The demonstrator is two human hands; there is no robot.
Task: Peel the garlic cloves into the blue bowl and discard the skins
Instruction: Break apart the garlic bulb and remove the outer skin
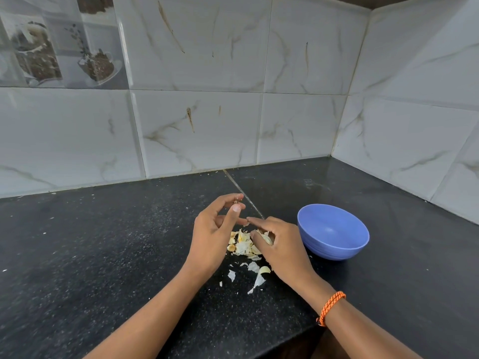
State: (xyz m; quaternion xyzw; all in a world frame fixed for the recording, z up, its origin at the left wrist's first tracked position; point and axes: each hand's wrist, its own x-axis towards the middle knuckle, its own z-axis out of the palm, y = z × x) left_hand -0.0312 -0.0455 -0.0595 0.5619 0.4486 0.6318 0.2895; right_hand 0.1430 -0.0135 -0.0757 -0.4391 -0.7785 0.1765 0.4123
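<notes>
- Two hands working over a black counter [103,242], head view.
- Left hand [212,237] is hovering above the counter, thumb and forefinger curling together and pinching a tiny brownish scrap [236,202] at the fingertips; too small to tell what it is.
- Right hand [280,242] is lying low over the garlic pile [243,242], fingers curling round a pale piece [265,238] of garlic, forefinger sticking out toward the left hand and touching or almost touching one of its fingers.
- The pile of cloves and skins is sitting between the two hands, just under the right hand's fingers.
- Loose skins [255,277] are lying nearer the person, between the two wrists.
- Blue bowl [333,231] is standing upright just beside the right hand, on its outer side, not touching the pile; nothing is showing inside it.
- Orange bracelet [330,308] is sitting on the right wrist.
- Marbled white tiles [197,125] are standing behind the counter.
</notes>
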